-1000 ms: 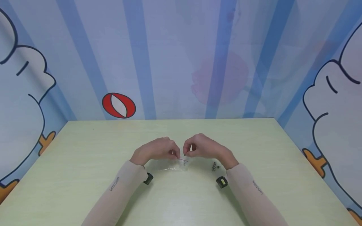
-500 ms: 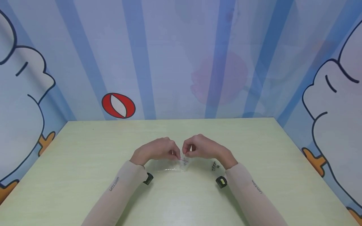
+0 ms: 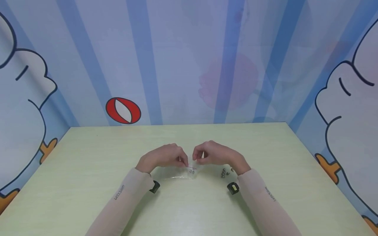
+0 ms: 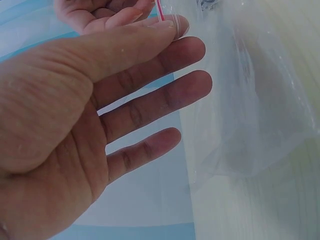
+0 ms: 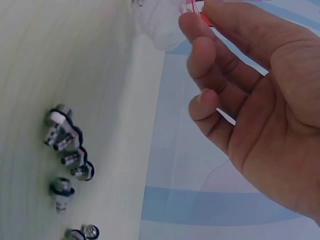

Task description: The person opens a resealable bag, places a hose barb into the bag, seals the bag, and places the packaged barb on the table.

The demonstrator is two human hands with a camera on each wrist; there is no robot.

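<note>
A clear zip bag (image 3: 176, 174) with a red line along its mouth lies below both hands. My left hand (image 3: 167, 155) pinches the bag's edge between thumb and index finger, while its other fingers (image 4: 192, 86) stretch out straight. Small metal fittings (image 3: 192, 171) show inside the bag near its mouth. My right hand (image 3: 215, 153) is just right of the mouth with loosely bent fingers (image 5: 201, 55). A gap shows between its thumb and a finger, with no fitting seen there. Whether its fingertips touch the bag I cannot tell.
Several metal fittings with dark rings (image 5: 75, 156) lie on the pale table (image 3: 118, 141) beside the right wrist. A striped backdrop (image 3: 183, 65) stands behind the table's far edge.
A small dark piece at the right fingertips one second ago no longer shows there. The right hand dipped at the bag's mouth, then shifted slightly right. The left hand stays still.
</note>
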